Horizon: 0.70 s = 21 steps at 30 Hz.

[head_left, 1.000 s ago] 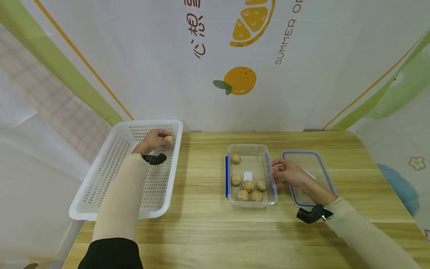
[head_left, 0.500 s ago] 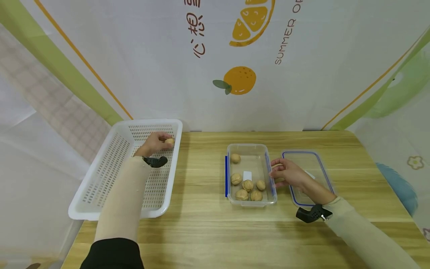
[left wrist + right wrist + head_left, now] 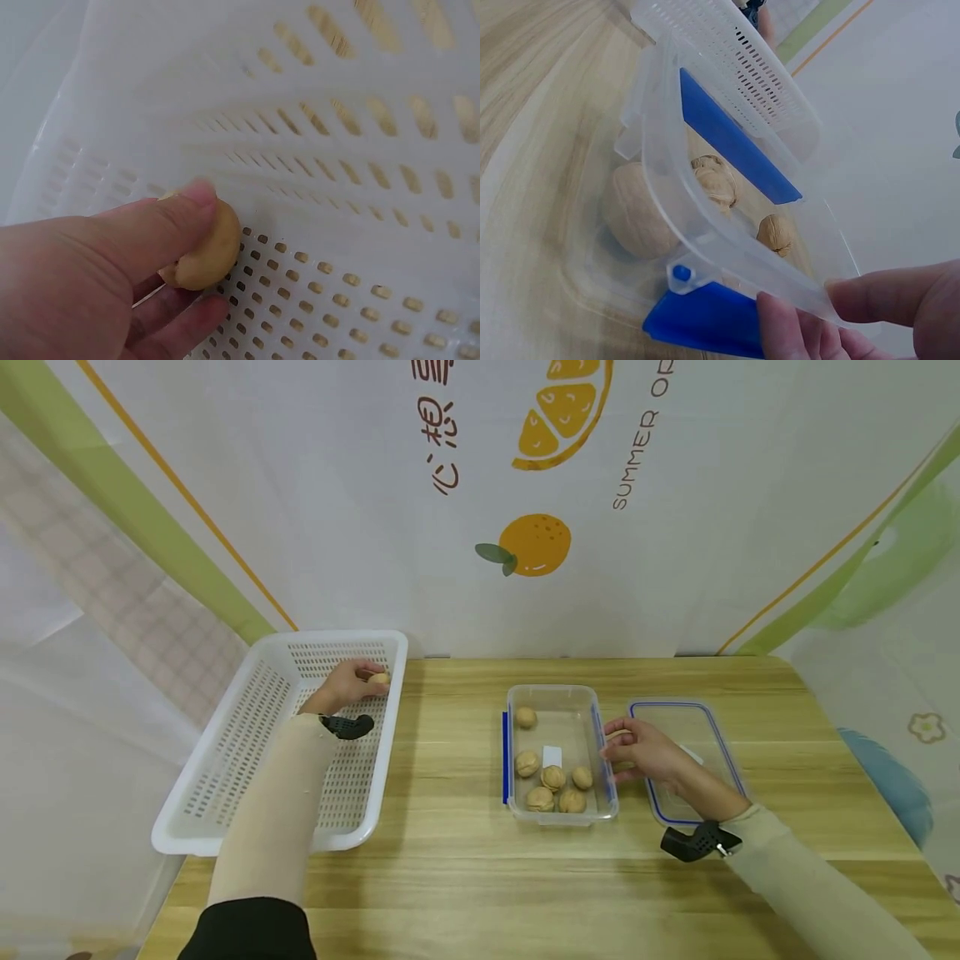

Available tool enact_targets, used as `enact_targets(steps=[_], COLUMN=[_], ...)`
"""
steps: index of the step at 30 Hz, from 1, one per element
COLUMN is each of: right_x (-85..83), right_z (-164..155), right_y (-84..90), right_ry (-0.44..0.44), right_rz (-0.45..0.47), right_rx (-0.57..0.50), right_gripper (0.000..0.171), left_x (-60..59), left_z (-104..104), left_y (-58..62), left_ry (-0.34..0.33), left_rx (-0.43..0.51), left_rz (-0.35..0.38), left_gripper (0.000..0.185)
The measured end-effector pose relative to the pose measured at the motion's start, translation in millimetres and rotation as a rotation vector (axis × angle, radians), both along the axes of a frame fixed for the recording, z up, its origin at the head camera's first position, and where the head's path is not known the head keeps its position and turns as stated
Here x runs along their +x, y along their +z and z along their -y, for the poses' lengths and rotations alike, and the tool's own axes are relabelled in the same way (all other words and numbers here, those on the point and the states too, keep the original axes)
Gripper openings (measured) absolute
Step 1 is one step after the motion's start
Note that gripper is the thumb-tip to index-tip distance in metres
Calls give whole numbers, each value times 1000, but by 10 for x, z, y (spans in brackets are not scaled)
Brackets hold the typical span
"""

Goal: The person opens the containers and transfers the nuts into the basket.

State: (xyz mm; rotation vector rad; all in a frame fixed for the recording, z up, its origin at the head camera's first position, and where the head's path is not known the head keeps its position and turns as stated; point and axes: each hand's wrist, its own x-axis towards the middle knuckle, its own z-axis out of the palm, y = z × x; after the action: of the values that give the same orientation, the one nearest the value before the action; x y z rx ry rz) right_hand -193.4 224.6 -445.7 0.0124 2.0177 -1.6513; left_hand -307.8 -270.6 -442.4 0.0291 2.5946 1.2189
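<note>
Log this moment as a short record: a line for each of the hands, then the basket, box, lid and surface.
Left hand: pinches a walnut inside the white basket
Right hand: holds the rim of the clear box between thumb and fingers
Basket: perforated, left of the box in the head view
Box: uncovered, six walnuts inside
Lid: blue-edged, right of the box, partly hidden by the right hand and forearm
Surface: wood-grain table
</note>
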Motion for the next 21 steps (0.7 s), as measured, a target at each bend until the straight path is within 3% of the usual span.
enact_targets(steps=[4, 11, 21], right_x=[-3, 0, -13], right_z=[-3, -3, -9], right_y=[-3, -7, -8], right_ry=[1, 10, 15], right_rz=[4, 3, 1], right_rx=[-5, -3, -5], right_gripper=[46, 47, 48], left_x=[23, 48, 53], left_z=[10, 37, 135], left_y=[34, 70, 223], left_ry=[-14, -31, -63], left_rx=[-21, 22, -147], left_rz=[6, 31, -4], left_gripper=[50, 53, 54])
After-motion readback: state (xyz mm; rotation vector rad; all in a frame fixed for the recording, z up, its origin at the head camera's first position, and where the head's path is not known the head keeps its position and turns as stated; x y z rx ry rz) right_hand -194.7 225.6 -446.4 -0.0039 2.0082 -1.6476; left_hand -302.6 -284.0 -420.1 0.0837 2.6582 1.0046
